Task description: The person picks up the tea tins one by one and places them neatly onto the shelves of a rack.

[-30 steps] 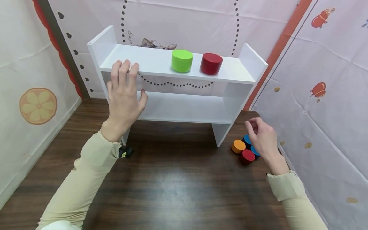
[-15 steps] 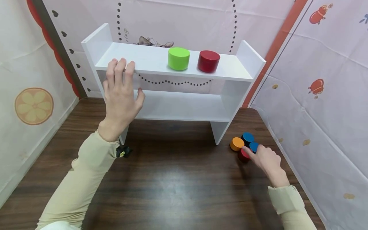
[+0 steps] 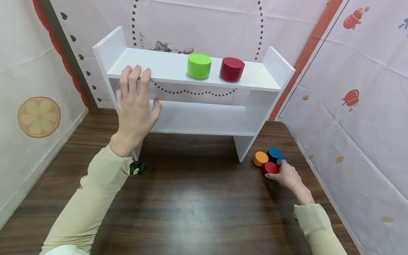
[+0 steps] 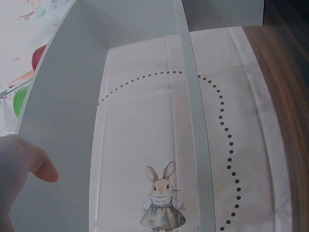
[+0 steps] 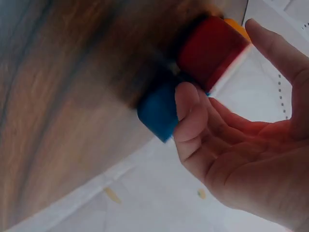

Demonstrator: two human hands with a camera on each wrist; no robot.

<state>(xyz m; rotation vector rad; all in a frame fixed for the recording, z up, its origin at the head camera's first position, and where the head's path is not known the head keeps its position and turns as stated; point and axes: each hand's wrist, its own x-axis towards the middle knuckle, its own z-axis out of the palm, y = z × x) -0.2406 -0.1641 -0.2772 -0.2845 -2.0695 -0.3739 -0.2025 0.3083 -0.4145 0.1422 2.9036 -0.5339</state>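
Note:
In the head view my left hand (image 3: 134,102) rests its fingertips on the front edge of the white shelf (image 3: 162,65) near its left end, thumb spread away. The left wrist view shows only that thumb (image 4: 43,166) before the shelf's boards. On the shelf's top board stand a lime green cylinder block (image 3: 199,66) and a dark red one (image 3: 232,69). At the table's right my right hand (image 3: 288,176) has its thumb and fingers around a red cylinder block (image 5: 210,53). Its fingertips reach between that block and a blue block (image 5: 158,111).
An orange block (image 3: 260,158) and another blue block (image 3: 274,153) stand close against the red one. Printed cloth (image 3: 344,148) hangs along the right side of the dark wooden table (image 3: 191,198). The shelf's right side panel (image 3: 243,147) is left of the blocks.
My right hand has come down from above the cluster to the red block, its thumb and fingers moving to either side of it. The left hand has kept its place on the shelf.

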